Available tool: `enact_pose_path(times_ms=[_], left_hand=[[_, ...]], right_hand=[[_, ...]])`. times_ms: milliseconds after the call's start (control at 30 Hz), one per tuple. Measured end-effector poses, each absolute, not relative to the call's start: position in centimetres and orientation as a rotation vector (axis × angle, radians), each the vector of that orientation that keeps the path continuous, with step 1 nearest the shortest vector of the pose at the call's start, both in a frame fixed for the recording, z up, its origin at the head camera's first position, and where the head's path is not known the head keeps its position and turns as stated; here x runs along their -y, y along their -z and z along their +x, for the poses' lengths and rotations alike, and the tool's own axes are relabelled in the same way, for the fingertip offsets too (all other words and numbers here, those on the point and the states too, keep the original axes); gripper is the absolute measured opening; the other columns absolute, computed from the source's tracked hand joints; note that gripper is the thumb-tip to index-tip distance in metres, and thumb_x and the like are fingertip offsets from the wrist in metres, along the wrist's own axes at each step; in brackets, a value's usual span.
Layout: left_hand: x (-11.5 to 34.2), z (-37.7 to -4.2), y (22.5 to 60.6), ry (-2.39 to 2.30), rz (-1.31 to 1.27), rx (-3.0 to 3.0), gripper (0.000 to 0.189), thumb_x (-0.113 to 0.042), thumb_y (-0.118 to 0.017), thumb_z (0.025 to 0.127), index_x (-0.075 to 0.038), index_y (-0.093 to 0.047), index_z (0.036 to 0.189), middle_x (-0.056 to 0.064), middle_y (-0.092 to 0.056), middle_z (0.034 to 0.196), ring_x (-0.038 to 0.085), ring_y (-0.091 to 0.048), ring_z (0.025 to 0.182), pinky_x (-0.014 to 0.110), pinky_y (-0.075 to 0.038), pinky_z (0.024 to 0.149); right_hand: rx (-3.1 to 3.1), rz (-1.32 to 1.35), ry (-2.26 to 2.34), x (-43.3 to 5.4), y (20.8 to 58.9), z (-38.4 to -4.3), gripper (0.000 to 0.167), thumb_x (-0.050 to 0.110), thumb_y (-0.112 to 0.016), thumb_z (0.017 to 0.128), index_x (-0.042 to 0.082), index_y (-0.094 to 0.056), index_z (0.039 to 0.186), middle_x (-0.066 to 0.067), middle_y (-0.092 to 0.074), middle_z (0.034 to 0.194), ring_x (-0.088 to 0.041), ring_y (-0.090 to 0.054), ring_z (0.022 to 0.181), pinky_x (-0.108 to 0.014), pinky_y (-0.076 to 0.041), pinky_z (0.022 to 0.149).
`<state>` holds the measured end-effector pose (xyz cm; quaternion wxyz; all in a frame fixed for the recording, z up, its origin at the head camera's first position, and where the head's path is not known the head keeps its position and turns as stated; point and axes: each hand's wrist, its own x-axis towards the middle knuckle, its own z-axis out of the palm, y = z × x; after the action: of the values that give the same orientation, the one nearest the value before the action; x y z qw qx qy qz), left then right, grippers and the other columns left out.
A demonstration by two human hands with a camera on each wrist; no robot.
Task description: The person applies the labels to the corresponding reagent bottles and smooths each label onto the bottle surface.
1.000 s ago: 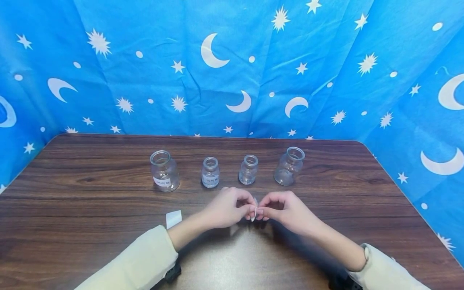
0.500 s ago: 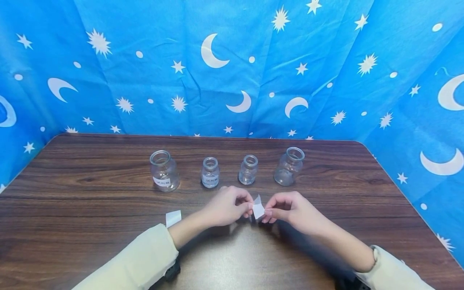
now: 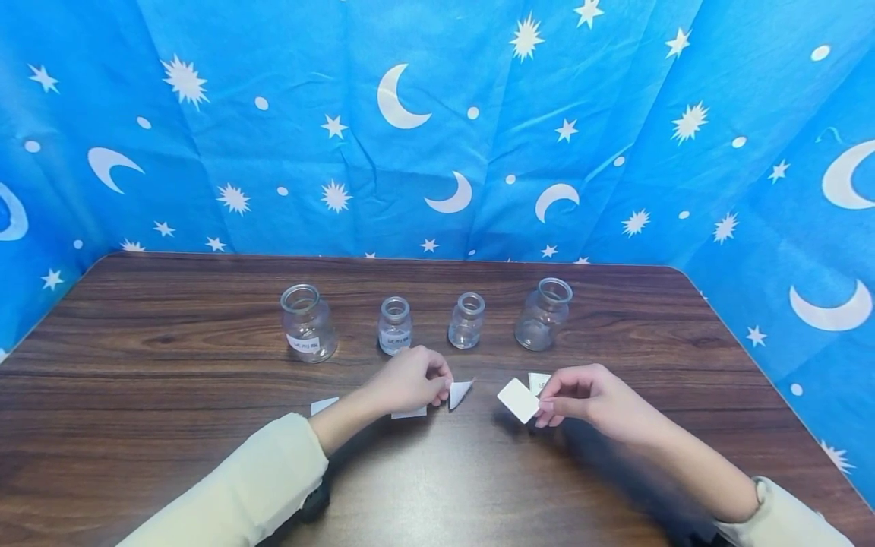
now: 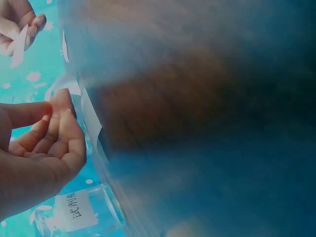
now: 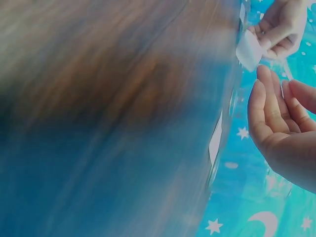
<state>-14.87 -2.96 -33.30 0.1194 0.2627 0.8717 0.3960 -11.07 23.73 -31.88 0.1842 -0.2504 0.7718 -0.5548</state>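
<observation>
Left grip: the left hand (image 3: 413, 380) is pinching a pointy white scrap (image 3: 459, 394) between thumb and forefinger, fingertips pretty much closed up on it
Right grip: the right hand (image 3: 595, 395) is holding a white square (image 3: 518, 400) by one corner, thumb pressing against fingers, most of the piece sticking out
Where the square is: looks like it's hovering over the table (image 3: 171, 319), nearer me than the jars on the right, well apart from the scrap
Step (my guess): they're peeling a label off its backing, and the two bits are already sitting apart
Next move: probably calling for a light edge hold, so the square isn't creasing or sticking to fingers, plus a plain jar to put it on
Labelled jars: the big left jar (image 3: 321, 315) and its small neighbour (image 3: 396, 323) are both wearing white labels with dark print
Plain jars: the other small jar (image 3: 468, 323) and the big right jar (image 3: 544, 315) are showing no label
Inside: all four are standing upright and uncapped; big ones are looking empty, can't tell if the small ones are holding anything clear
Spare slips: one (image 3: 409, 414) is poking out by the left hand, another (image 3: 323, 406) by that forearm, and a marked one (image 3: 538, 381) is showing behind the right fingers
</observation>
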Motion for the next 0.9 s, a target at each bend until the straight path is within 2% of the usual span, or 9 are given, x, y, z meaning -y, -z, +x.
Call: enact_pose_path(times_ms=[133, 233, 500, 700, 900], left_hand=[[3.0, -15.1, 33.8, -1.116, 0.76, -2.561, 0.011, 0.001, -0.058, 0.081, -0.002, -0.064, 0.072, 0.0, -0.06, 0.06, 0.006, -0.056, 0.052, 0.017, -0.045, 0.051], [2.9, -15.1, 34.0, -1.055, 0.77, -2.6, 0.007, -0.001, -0.06, 0.08, -0.002, -0.067, 0.077, -0.001, -0.061, 0.06, 0.005, -0.056, 0.052, 0.018, -0.044, 0.052], [2.7, -14.5, 31.7, -1.057, 0.835, -2.68, 0.014, -0.009, -0.062, 0.084, -0.004, -0.067, 0.096, -0.001, -0.065, 0.078, 0.01, -0.057, 0.07, 0.025, -0.045, 0.065], [1.7, -13.3, 29.0, -1.285, 0.879, -2.608, 0.013, -0.01, -0.062, 0.085, -0.006, -0.067, 0.097, -0.002, -0.066, 0.084, 0.011, -0.06, 0.08, 0.026, -0.046, 0.072], [1.0, -12.9, 29.4, -1.371, 0.855, -2.529, 0.015, -0.007, -0.063, 0.085, -0.003, -0.066, 0.099, 0.003, -0.067, 0.088, 0.013, -0.062, 0.083, 0.025, -0.048, 0.074]], right_hand=[[-2.203, -0.647, 1.556, -24.3, 31.9, -11.1, 0.011, -0.001, -0.054, 0.088, -0.01, -0.059, 0.087, -0.021, -0.065, 0.079, -0.023, -0.065, 0.073, -0.036, -0.052, 0.066], [-2.233, -0.594, 1.546, -24.4, 32.0, -11.1, 0.012, 0.001, -0.055, 0.088, -0.01, -0.059, 0.087, -0.021, -0.065, 0.079, -0.024, -0.065, 0.073, -0.036, -0.052, 0.066], [-2.311, -0.501, 1.565, -23.8, 31.6, -11.6, 0.015, 0.003, -0.058, 0.087, -0.012, -0.059, 0.087, -0.024, -0.065, 0.08, -0.027, -0.065, 0.071, -0.038, -0.052, 0.065], [-2.326, -0.454, 1.604, -22.4, 30.7, -12.2, 0.016, 0.004, -0.058, 0.087, -0.011, -0.059, 0.09, -0.02, -0.065, 0.079, -0.027, -0.065, 0.072, -0.038, -0.052, 0.067], [-2.264, -0.555, 1.695, -20.7, 30.4, -12.2, 0.014, 0.003, -0.057, 0.088, -0.01, -0.058, 0.094, -0.02, -0.065, 0.08, -0.027, -0.065, 0.074, -0.037, -0.052, 0.07]])
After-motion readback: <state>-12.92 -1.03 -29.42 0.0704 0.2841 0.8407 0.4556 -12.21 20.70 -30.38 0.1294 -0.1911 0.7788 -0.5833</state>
